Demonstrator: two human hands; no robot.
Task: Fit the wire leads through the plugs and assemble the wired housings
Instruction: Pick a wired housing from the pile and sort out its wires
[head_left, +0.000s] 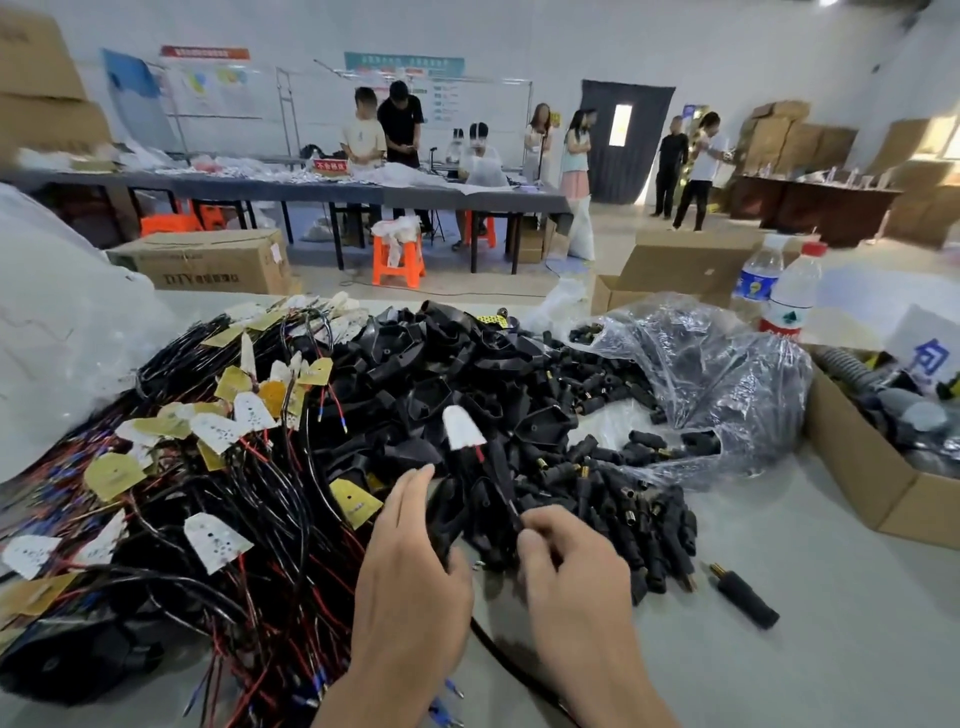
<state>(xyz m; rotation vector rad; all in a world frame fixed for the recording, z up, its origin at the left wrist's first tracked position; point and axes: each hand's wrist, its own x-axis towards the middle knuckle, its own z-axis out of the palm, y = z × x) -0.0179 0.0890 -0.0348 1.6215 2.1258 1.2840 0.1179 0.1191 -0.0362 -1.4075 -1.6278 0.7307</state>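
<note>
Head view: your left hand (410, 566) has its thumb folded onto the black cable (488, 642) that runs up between your wrists, fingers fairly straight. Looks like a steadying grip so the piece stays up off the heap.

Your right hand (571, 566) has a closed grip, thumb + forefinger pinching a thin black lead (506, 499), prob. to steer its end.

The lead's small white board (460, 427) stands upright just above both hands, red + black wires at its base. Whether a plug is already on it, can't tell; too much black on black.

Stock sits by type so you can reach each:
- Wire harnesses (234, 467) w/ white and yellow boards, left.
- Housings (441, 364) heaped in the middle, far of your hands.
- Plugs (623, 499) on the right, spilling from a clear bag (727, 374).
- One loose plug (745, 597) alone on the desk (831, 649), near right.

Judging by the heaps, the job is far from done. Next you'd need the lead end lined up w/ a plug bore. The thin wire may buckle or snag.
</note>
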